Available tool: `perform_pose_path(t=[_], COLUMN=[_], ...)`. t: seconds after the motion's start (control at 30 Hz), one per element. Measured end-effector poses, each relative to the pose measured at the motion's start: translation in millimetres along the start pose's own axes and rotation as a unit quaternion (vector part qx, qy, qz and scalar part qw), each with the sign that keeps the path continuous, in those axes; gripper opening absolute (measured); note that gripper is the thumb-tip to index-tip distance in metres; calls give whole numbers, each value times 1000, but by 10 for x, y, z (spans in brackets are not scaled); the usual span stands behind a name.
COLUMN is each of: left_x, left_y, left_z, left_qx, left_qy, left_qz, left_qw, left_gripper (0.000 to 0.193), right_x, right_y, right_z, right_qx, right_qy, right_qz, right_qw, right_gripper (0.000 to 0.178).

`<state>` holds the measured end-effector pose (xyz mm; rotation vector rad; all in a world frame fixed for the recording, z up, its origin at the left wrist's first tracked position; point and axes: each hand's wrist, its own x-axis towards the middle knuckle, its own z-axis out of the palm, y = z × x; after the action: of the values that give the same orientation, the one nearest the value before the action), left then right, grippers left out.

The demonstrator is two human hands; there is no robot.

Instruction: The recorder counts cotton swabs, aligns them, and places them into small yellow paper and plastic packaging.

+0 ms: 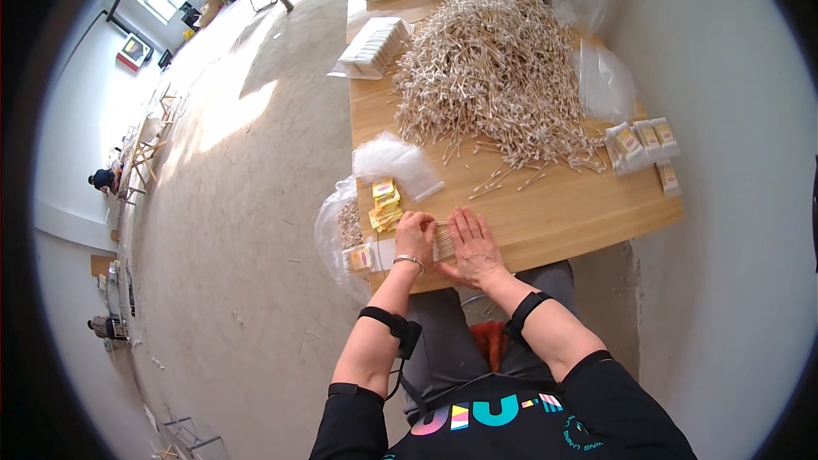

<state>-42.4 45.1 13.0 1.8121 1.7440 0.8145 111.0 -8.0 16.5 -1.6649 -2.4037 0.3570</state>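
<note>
A small row of cotton swabs (pixel 443 244) lies on the counter (pixel 588 226) near its front edge, between the two hands. At its nine o'clock the left hand (pixel 415 236) has its fingers bent and drawn together; whether they pinch a swab I cannot tell. At three o'clock the right hand (pixel 474 249) lies flat beside the row, fingers straight and thumb out.

From the row, yellow packets (pixel 385 205) sit at ten o'clock, clear plastic bags (pixel 399 169) at eleven, and a large heap of loose swabs (pixel 490 72) between twelve and one. Filled swab packs (pixel 645 141) stand at two o'clock; another pack (pixel 359 258) lies near nine, beyond the left wrist.
</note>
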Motion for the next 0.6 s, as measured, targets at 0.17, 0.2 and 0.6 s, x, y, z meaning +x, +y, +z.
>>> perform_pose_path(t=[0.17, 0.2, 0.6], left_x=[191, 239, 418], left_y=[-13, -12, 15], left_z=[-109, -130, -139], left_qx=[101, 121, 200], left_qy=[-68, -112, -254], left_qz=[29, 17, 34], left_qw=[992, 986, 946], left_gripper=[15, 16, 15], right_x=[-1, -2, -11], right_y=[-14, -19, -12], right_z=[-14, -17, -30], right_qx=[-6, -5, 6], right_qy=[-13, -13, -18], right_qz=[-1, -1, -4], right_qw=[1000, 1000, 1000], right_gripper=[96, 96, 97])
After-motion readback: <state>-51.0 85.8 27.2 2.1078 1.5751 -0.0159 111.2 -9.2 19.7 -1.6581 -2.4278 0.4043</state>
